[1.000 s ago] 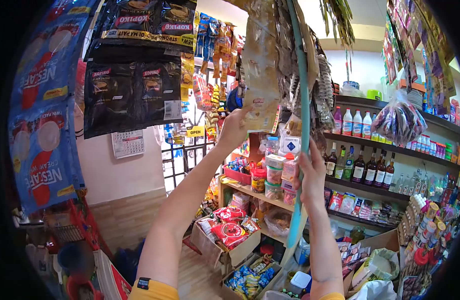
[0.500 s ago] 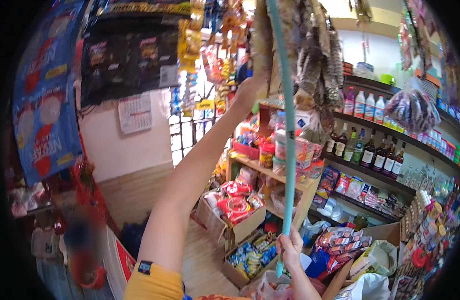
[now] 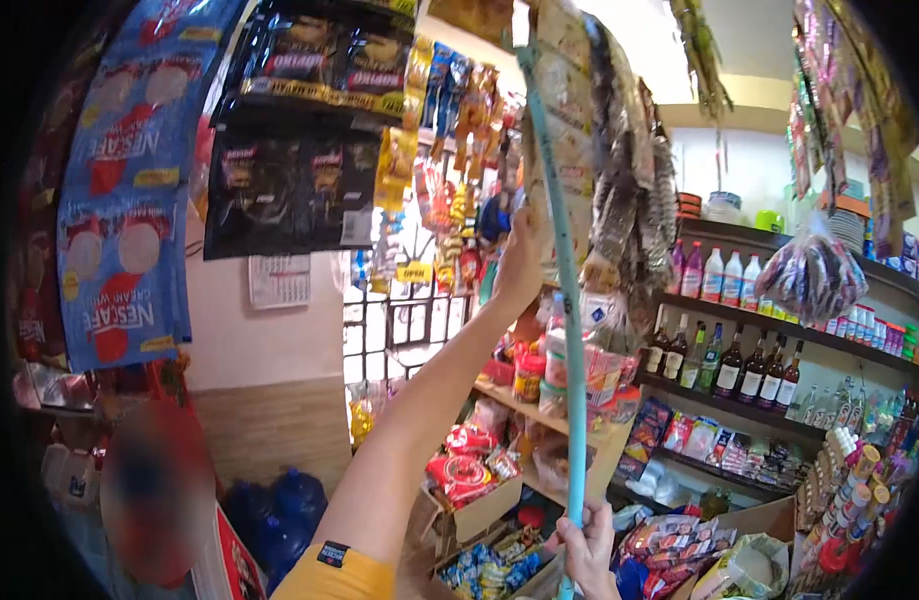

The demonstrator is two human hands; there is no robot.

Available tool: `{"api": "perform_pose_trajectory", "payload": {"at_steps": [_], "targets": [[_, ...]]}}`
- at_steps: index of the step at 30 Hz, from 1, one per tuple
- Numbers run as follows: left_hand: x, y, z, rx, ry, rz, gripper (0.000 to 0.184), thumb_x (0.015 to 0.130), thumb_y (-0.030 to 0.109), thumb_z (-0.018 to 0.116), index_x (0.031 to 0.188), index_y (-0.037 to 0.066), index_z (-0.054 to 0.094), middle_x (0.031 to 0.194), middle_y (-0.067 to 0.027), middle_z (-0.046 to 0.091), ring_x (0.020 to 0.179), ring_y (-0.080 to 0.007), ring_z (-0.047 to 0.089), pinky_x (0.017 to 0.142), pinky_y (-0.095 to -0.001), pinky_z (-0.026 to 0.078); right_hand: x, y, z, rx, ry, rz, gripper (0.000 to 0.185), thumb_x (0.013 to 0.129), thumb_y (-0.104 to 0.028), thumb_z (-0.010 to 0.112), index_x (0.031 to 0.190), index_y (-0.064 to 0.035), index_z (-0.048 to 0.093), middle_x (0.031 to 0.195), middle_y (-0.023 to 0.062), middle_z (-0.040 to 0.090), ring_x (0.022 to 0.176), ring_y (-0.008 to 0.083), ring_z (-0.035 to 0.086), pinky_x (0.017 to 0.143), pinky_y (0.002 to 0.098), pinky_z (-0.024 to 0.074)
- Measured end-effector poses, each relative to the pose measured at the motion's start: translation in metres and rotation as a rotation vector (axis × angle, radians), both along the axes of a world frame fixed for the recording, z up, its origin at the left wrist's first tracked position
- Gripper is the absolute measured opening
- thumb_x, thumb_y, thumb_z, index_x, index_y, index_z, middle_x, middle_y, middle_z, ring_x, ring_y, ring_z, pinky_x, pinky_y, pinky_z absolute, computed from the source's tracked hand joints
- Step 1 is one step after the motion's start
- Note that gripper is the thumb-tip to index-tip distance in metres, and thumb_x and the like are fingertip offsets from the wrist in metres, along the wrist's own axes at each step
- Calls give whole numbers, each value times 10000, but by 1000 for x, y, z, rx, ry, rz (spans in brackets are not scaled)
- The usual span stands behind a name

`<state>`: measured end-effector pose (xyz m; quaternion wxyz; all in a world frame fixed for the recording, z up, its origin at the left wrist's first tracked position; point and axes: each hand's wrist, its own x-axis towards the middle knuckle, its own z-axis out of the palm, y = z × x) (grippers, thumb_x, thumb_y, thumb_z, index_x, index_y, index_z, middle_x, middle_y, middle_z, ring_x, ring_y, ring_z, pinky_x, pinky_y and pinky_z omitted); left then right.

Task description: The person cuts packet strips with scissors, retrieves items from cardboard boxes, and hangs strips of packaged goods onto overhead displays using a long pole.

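My right hand (image 3: 587, 545) is wrapped around the lower part of a long teal pole (image 3: 569, 330). The pole rises almost upright, and its top end stands by the hanging packets. My left hand (image 3: 519, 262) is raised with the arm stretched out, closed at the edge of a hanging strip of pale sachets (image 3: 562, 150), left of the pole. Its fingertips are partly hidden. Dark and silvery packet strips (image 3: 619, 170) hang just to the right of the pole.
Blue coffee sachets (image 3: 119, 270) and black packs (image 3: 289, 190) hang at left. Shelves at right carry bottles (image 3: 734, 365). A wooden rack (image 3: 594, 450) with jars and open boxes of snacks (image 3: 469, 485) stands ahead. Blue water jugs (image 3: 297, 500) and a blurred person (image 3: 159, 490) are lower left.
The view has tilted up, so the shelves and hanging packs sit lower in it and the pole's top end shows. My right hand still grips the pole; my left stays at the sachet strip.
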<state>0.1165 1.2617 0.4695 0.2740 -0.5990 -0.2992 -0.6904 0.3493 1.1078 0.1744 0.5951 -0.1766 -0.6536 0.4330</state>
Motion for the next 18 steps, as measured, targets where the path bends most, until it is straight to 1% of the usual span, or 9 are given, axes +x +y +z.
{"api": "perform_pose_trajectory", "payload": {"at_steps": [2, 3, 5, 8, 10, 11, 14, 16, 18], "targets": [[10, -17, -5, -94, 12, 5, 487, 809, -32, 420, 1283, 63, 358, 1129, -247, 467, 1012, -411, 495, 825, -437, 433, 2, -9, 28, 106, -65, -55, 472, 833, -21, 529, 1249, 26, 309, 695, 57, 531, 490, 109, 529, 434, 227, 457], [13, -22, -7, -146, 12, 14, 561, 774, -84, 421, 1309, 69, 354, 1174, -239, 451, 1082, -402, 470, 864, -428, 430, 5, -2, 28, 247, -158, -168, 585, 826, 15, 523, 1346, 27, 255, 673, 45, 538, 471, 83, 504, 411, 218, 424], [11, -15, -10, -60, 129, 44, 564, 772, -91, 417, 1312, 57, 344, 1193, -227, 435, 1081, -401, 468, 886, -421, 418, 1, 4, 36, 360, -211, -294, 580, 805, 20, 564, 1327, 36, 313, 783, 103, 573, 625, 133, 553, 555, 252, 458], [12, -17, -7, -47, 202, 33, 567, 759, -102, 423, 1305, 28, 345, 1187, -238, 429, 1094, -408, 449, 919, -419, 392, -5, -3, 70, 395, -189, -323, 567, 783, 28, 587, 1308, 36, 372, 933, 183, 596, 794, 207, 586, 684, 303, 472], [13, -18, -2, -59, 239, 26, 563, 748, -109, 426, 1293, 12, 353, 1185, -245, 425, 1088, -414, 446, 930, -416, 385, -8, -5, 99, 442, -240, -388, 561, 784, 35, 575, 1306, 42, 370, 964, 197, 595, 797, 217, 594, 681, 300, 471], [13, -17, 0, -32, 250, 15, 573, 745, -110, 425, 1298, 20, 350, 1158, -244, 438, 1071, -411, 451, 914, -415, 387, -10, -7, 115, 470, -204, -385, 529, 797, 31, 544, 1299, 43, 381, 984, 203, 590, 798, 230, 597, 678, 310, 471], [11, -17, 9, 14, 286, 8, 590, 738, -113, 425, 1305, 32, 350, 1106, -240, 467, 1040, -404, 463, 883, -410, 393, -19, 20, 137, 622, -95, -491, 565, 802, 46, 506, 1339, 25, 331, 921, 47, 603, 656, 100, 518, 591, 231, 427], [9, -17, 19, -5, 312, 28, 582, 735, -117, 426, 1296, 25, 362, 1107, -236, 474, 1046, -399, 467, 888, -406, 394, -20, 33, 147, 580, -51, -466, 555, 813, 39, 491, 1345, 4, 338, 857, 15, 573, 630, 49, 478, 557, 201, 395], [7, -16, 25, -99, 257, 18, 578, 734, -105, 422, 1295, 21, 365, 1116, -236, 482, 1046, -393, 474, 888, -399, 400, -20, 29, 159, 441, -25, -354, 556, 813, 34, 492, 1347, -15, 347, 819, -1, 534, 616, 24, 439, 535, 185, 365]]}}
